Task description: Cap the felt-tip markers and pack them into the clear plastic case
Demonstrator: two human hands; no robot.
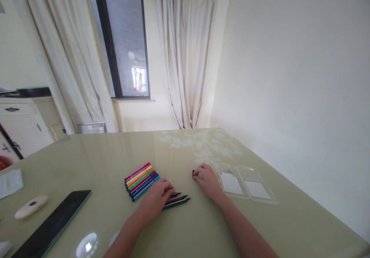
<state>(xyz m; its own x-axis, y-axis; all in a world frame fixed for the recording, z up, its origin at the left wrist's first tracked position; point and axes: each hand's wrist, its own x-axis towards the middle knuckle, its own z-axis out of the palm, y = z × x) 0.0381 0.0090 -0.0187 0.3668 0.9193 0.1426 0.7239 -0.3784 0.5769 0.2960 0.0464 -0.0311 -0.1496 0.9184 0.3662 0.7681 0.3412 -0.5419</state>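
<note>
1. One plain white wall (297, 76) fills the upper right of the frame.
2. One pale green table (95, 165) spans the lower frame; its surface is glossy, with a whitish leaf pattern near the far edge.
3. Two cream curtains (63, 57) (189, 49) hang at upper left and upper centre, either side of one dark-framed window (125, 38).
4. One white cabinet (23, 123) stands at the left edge.
5. One black tablet-like slab (54, 223) lies at lower left.
6. Two hands work at lower centre. The left hand (157, 196) has its fingers curled over the pens; how firmly they close, I cannot tell. The right hand (206, 177) pinches a small dark piece (193, 172), mostly hidden by the fingertips.
7. One clear plastic case (245, 184), in two panels, lies right of centre, beside the right wrist.
8. About eight felt-tip pens (141, 181), magenta through light blue, lie side by side left of centre; any lettering is too small to read.
9. Three uncapped pens (180, 201), black, dark red and dark green, lie at lower centre, by the left fingers.
10. One white oval object (31, 207) with a dark centre sits at lower left.
</note>
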